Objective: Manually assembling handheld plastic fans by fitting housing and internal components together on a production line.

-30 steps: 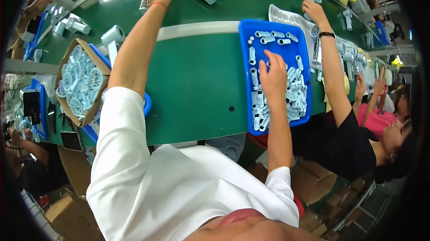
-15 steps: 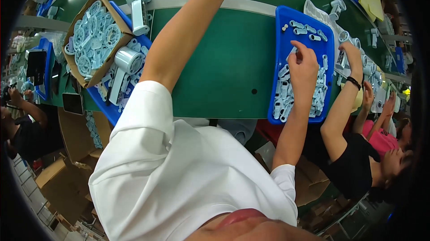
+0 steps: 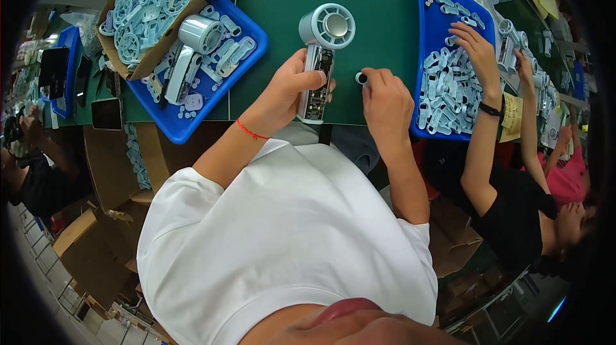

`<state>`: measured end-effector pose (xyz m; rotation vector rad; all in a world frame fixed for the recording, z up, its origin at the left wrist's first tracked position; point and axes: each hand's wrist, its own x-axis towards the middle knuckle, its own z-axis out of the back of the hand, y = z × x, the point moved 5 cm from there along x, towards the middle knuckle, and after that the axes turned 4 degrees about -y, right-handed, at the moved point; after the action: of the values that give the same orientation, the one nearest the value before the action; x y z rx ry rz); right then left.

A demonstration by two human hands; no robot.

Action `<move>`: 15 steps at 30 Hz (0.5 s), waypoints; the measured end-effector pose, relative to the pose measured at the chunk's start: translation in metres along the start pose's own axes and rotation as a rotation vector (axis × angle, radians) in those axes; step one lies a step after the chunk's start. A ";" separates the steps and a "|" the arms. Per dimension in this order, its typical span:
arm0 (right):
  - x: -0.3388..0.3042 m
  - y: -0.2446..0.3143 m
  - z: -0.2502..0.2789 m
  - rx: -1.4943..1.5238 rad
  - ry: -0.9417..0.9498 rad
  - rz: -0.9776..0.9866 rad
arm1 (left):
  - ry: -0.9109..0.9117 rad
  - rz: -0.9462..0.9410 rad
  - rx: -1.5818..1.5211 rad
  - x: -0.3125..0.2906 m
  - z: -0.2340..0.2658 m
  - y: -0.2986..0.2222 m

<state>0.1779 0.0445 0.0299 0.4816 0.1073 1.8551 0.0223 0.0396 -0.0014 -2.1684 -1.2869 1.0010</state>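
My left hand (image 3: 282, 92) is wrapped round the handle of a pale blue handheld fan (image 3: 328, 25) over the green table. Its round head points away from me. The handle's front is uncovered and a dark circuit board (image 3: 317, 92) shows inside, with my thumb across it. Just right of the fan, my right hand (image 3: 389, 102) pinches a small pale piece (image 3: 360, 78) with a dark end between thumb and fingers. What kind of part it is, I cannot make out.
At right, a blue tray (image 3: 420, 18) holds many small pale blue parts; a co-worker's hand (image 3: 478, 56) reaches over it. At left stands another blue tray (image 3: 174, 134) with loose parts and a fan (image 3: 200, 34), beside a cardboard box (image 3: 149, 56) of round grilles. A phone (image 3: 106, 114) lies farther left.
My left hand has come back from the table's far side, now with a fan. My right hand has left the right tray with a small piece. A co-worker's hand has moved over that tray.
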 end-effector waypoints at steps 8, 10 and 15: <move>-0.008 0.012 0.001 1.157 0.111 -0.522 | 0.038 -0.153 0.187 -0.007 -0.004 0.008; -0.010 0.017 -0.001 1.086 0.081 -0.511 | 0.027 -0.169 0.213 -0.010 -0.003 0.011; -0.008 0.019 -0.001 0.888 0.084 -0.497 | -0.005 -0.358 0.690 -0.013 -0.001 0.011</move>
<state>0.1623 0.0304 0.0323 0.8819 1.0397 1.2593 0.0249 0.0235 -0.0034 -1.3641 -1.0655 1.0888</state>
